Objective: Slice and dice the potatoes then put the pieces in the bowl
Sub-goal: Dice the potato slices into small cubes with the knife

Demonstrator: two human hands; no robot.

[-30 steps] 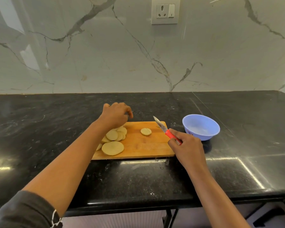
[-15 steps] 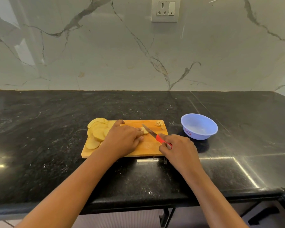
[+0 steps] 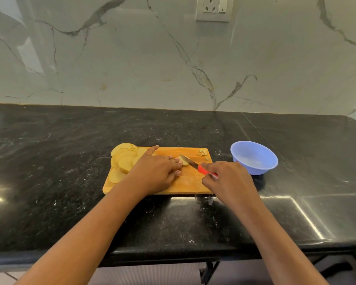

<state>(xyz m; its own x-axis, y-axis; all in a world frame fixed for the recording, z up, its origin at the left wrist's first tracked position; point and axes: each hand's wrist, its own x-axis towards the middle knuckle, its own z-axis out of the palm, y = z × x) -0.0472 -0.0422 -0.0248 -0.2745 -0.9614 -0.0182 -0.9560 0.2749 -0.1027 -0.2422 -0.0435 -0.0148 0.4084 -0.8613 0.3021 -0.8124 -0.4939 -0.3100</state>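
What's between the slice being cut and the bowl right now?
Head view: past the slice, bare cutting board, a few diced pieces at its far right corner, then a strip of black counter before the bowl.

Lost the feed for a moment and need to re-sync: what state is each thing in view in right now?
left hand, presses a potato slice on the cutting board.
right hand, grips the red-handled knife.
red-handled knife, blade across that slice.
potato slice pile, undiced, at the board's left end.
diced pieces, few, on the board's far right corner.
blue bowl, upright, no potato visible inside.
wall socket, nothing plugged in.
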